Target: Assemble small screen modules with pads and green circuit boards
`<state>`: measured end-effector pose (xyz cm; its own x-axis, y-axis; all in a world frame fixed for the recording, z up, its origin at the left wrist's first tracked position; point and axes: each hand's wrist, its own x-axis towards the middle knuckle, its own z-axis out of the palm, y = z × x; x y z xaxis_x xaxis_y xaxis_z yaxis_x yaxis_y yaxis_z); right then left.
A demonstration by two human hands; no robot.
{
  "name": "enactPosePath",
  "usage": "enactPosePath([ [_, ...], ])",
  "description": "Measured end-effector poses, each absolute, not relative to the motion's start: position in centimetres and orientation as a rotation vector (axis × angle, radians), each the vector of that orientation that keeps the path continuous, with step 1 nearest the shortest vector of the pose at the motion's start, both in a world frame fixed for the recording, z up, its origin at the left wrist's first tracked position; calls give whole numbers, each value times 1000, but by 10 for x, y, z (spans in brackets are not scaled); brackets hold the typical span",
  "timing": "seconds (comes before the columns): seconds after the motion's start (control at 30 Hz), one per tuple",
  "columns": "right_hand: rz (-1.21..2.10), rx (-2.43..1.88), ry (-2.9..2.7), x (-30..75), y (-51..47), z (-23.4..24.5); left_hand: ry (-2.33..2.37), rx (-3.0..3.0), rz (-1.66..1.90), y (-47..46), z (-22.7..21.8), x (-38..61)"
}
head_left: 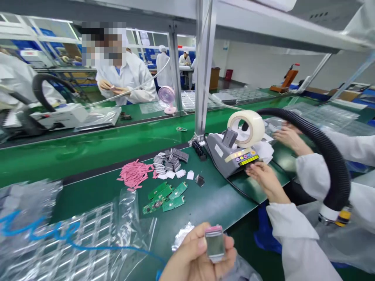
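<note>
My left hand (202,253) is closed around a small square display module (215,244) with a pink strip along its top edge, above the front of the bench. Stretched out to the right, my right hand (265,179) has its fingertips pinched together at the front of the grey tape dispenser (231,156); anything between them is too small to make out. A large roll of clear tape (246,128) sits on the dispenser. Green circuit boards (165,197) lie mid-bench, behind the left hand. Beyond them are a heap of pink strips (135,174) and stacked small grey-and-white pieces (170,160).
Clear plastic trays (84,238) and bags cover the left front, crossed by a blue coiled cord (108,248). A black hose (319,144) arches at right, near a co-worker's hand (288,136). A metal post (202,78) rises behind the dispenser. Another person (125,78) works opposite.
</note>
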<state>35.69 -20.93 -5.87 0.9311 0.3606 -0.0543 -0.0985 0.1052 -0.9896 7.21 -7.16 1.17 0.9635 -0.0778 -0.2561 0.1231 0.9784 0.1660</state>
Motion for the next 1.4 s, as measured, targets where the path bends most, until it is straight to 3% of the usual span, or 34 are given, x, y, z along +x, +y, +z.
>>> enactPosePath([
  [0.2,460,-1175,-123,311,-212,-55,93,125,8,-80,22,66],
  [0.4,787,-1103,-124,223,-208,-32,97,135,37,-75,20,60],
  [0.67,1142,-960,-477,194,-179,6,199,152,156,-68,12,42],
  [1.03,1076,-990,-694,159,-146,36,300,152,297,-58,8,31],
  [1.4,980,-1414,-825,156,-133,30,269,121,287,-59,4,33],
])
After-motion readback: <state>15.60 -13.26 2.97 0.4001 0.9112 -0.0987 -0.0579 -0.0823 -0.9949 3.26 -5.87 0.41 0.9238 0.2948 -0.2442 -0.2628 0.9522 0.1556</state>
